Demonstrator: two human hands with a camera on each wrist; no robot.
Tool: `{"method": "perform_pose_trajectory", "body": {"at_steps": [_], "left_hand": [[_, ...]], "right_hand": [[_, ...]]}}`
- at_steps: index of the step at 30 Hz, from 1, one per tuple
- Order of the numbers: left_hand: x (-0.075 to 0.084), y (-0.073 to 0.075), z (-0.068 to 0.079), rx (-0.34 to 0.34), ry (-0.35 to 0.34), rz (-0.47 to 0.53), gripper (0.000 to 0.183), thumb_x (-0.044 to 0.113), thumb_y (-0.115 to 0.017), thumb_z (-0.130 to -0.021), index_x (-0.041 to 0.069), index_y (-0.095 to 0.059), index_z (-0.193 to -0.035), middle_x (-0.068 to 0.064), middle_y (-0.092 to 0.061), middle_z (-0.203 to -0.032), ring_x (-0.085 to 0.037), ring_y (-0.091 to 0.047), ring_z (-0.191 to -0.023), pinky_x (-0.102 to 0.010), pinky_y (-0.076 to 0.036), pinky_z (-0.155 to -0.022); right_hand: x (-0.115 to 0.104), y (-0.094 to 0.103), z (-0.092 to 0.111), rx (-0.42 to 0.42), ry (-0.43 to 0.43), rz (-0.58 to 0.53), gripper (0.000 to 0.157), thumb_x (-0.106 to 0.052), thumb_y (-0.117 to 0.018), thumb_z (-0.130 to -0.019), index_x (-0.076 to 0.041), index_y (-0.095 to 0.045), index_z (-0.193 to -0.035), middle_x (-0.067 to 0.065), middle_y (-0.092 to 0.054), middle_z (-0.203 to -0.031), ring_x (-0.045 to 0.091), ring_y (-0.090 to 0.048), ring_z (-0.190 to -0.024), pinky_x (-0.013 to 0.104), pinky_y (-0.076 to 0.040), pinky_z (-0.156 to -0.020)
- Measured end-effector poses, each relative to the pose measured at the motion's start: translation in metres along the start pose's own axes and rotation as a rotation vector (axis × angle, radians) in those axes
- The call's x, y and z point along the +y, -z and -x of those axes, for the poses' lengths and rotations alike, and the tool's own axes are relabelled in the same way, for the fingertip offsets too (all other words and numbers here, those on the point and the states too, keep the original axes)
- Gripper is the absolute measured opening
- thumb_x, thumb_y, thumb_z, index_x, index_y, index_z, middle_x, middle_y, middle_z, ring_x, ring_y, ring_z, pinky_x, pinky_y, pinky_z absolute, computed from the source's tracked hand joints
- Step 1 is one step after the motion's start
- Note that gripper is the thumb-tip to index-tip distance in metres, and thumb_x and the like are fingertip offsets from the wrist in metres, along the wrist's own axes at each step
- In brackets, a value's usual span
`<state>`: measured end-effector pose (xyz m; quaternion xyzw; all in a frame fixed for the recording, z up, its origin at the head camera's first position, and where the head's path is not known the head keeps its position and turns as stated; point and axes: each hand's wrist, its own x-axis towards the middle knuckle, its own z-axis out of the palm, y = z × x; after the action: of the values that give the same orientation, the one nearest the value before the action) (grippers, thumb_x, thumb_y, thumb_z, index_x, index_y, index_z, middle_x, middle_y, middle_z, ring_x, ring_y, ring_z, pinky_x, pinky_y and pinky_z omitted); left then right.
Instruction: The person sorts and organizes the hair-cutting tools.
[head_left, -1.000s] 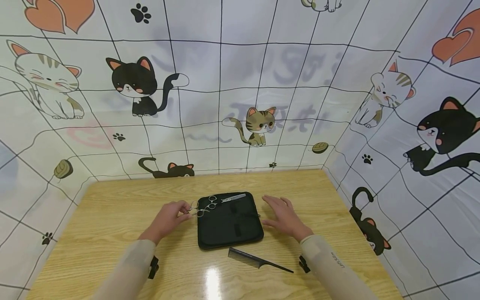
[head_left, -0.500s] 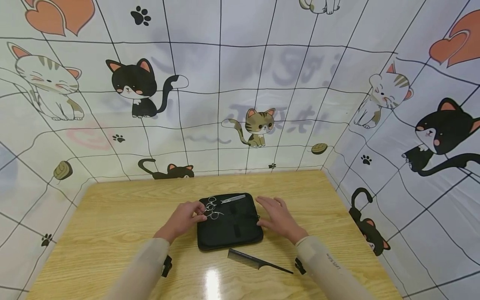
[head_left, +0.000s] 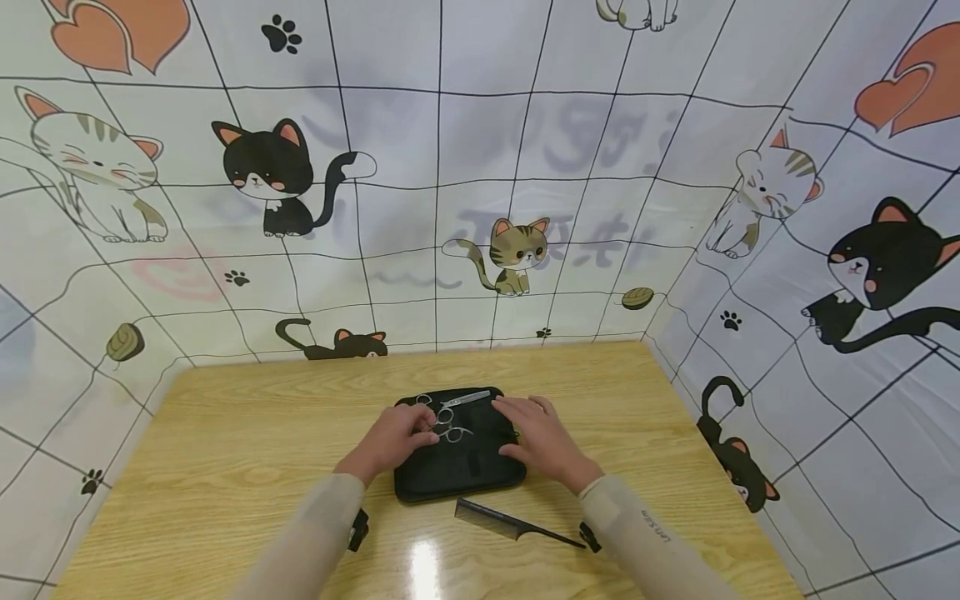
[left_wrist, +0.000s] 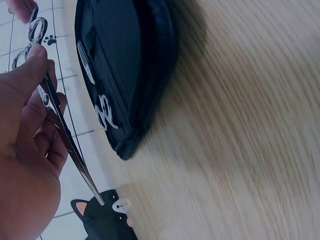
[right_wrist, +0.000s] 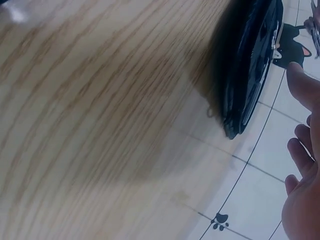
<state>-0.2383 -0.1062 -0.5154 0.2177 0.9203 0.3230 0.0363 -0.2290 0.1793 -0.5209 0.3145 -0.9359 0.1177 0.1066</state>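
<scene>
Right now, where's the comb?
In the head view, the comb lies on the wooden table, just on the near side of the black case, its thin tail pointing toward the right sleeve.

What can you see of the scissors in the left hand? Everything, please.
The scissors are slim, silvery and shiny, metal by the look. They have two finger rings, a curved finger rest by one ring, a round pivot, and long narrow blades that look closed or nearly so. The left hand holds them near the rings, thumb against the handle. In the head view the rings show over the black case; the hand hides the blades. They look raised off it.
</scene>
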Motion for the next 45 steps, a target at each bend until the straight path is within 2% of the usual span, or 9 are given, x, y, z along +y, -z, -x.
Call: {"method": "perform_pose_trajectory", "body": {"at_steps": [9, 18, 21, 34, 45], "left_hand": [[0.006, -0.010, -0.008, -0.017, -0.035, -0.017, 0.020, 0.030, -0.066, -0.082, 0.015, -0.061, -0.095, 0.011, -0.061, -0.080, -0.007, -0.054, -0.079, -0.030, -0.045, -0.073], [0.018, -0.017, -0.012, -0.028, -0.080, 0.009, 0.020, 0.028, -0.066, -0.083, 0.012, -0.062, -0.095, 0.011, -0.063, -0.077, -0.003, -0.056, -0.072, -0.026, -0.046, -0.069], [0.021, -0.019, -0.014, -0.032, -0.090, 0.004, 0.019, 0.028, -0.066, -0.084, 0.014, -0.062, -0.095, 0.011, -0.064, -0.078, -0.003, -0.057, -0.073, -0.028, -0.046, -0.073], [0.032, -0.026, -0.018, -0.066, -0.082, -0.036, 0.018, 0.032, -0.064, -0.084, 0.019, -0.061, -0.095, 0.012, -0.066, -0.081, -0.007, -0.058, -0.082, -0.033, -0.045, -0.082], [0.035, -0.028, -0.019, -0.099, -0.058, -0.024, 0.017, 0.032, -0.064, -0.084, 0.019, -0.061, -0.094, 0.012, -0.064, -0.079, -0.002, -0.057, -0.072, -0.027, -0.046, -0.072]], "right_hand": [[-0.011, 0.002, -0.006, -0.028, 0.037, 0.016, 0.078, -0.039, -0.071, -0.077, -0.021, -0.033, -0.143, -0.001, -0.039, -0.144, 0.015, -0.038, -0.130, 0.045, -0.023, -0.109], [-0.019, 0.003, -0.012, 0.034, 0.112, 0.063, 0.078, -0.040, -0.072, -0.076, -0.019, -0.035, -0.141, 0.000, -0.041, -0.142, 0.017, -0.042, -0.128, 0.045, -0.023, -0.109], [-0.021, 0.003, -0.013, 0.051, 0.127, 0.074, 0.077, -0.040, -0.072, -0.075, -0.019, -0.037, -0.140, -0.001, -0.042, -0.141, 0.016, -0.042, -0.127, 0.044, -0.024, -0.108], [-0.024, 0.004, -0.012, 0.018, 0.160, 0.138, 0.072, -0.043, -0.070, -0.077, -0.021, -0.040, -0.139, -0.005, -0.048, -0.135, 0.014, -0.046, -0.120, 0.043, -0.026, -0.109], [-0.024, 0.001, -0.013, 0.023, 0.220, 0.263, 0.068, -0.043, -0.073, -0.074, -0.021, -0.048, -0.133, -0.008, -0.054, -0.126, 0.013, -0.049, -0.114, 0.042, -0.027, -0.108]]}}
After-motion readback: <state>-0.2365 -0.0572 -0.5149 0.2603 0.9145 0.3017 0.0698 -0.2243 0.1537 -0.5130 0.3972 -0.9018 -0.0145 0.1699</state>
